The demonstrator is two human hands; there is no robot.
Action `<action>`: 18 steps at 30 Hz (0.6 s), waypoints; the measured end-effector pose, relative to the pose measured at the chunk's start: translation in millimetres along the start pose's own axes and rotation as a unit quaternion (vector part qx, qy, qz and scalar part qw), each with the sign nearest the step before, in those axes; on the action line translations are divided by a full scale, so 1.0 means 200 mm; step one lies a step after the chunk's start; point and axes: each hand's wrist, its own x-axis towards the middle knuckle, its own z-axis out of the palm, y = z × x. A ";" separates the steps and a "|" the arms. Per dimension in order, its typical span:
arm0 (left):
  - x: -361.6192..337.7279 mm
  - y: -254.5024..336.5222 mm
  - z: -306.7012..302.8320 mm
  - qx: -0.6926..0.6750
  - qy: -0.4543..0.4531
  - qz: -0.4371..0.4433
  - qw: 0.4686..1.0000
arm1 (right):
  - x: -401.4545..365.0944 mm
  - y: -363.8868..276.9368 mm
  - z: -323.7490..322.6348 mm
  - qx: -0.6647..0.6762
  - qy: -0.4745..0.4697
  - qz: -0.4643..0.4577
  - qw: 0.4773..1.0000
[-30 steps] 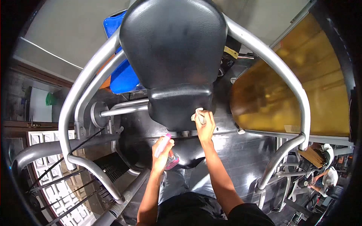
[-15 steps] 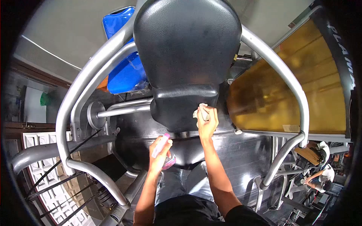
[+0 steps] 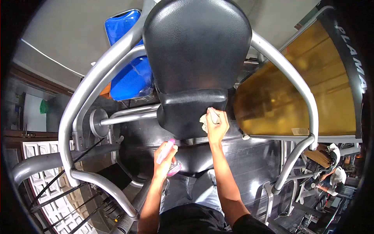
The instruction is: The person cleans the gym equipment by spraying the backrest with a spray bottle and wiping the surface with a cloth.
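My right hand is closed on a crumpled whitish cloth, held against the lower right part of the black padded backrest. In my left hand is a spray bottle with a pink and white top; its pinkish lower part shows below my fingers. The bottle is over the front of the black seat, to the left of the cloth and lower in view. My fingers hide part of both the bottle and the cloth.
Silver curved bars frame the machine on both sides. A yellow panel stands at right, and a blue plastic seat behind at left. Far right, a person in a white top is beside other equipment.
My right hand and the cloth have shifted slightly right and down on the padding. My left hand with the spray bottle stays nearly in place. The view has shifted a little.
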 end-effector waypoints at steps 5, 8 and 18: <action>0.01 -0.01 -0.02 -0.003 0.006 -0.009 1.000 | -0.12 0.08 0.04 -0.039 -0.063 -0.035 0.997; 0.01 -0.03 -0.03 0.001 0.004 -0.013 1.000 | -0.21 0.18 0.06 -0.046 -0.070 -0.004 0.997; 0.01 -0.03 -0.03 -0.003 0.034 -0.032 0.999 | -0.13 -0.02 0.14 0.029 0.005 0.036 0.999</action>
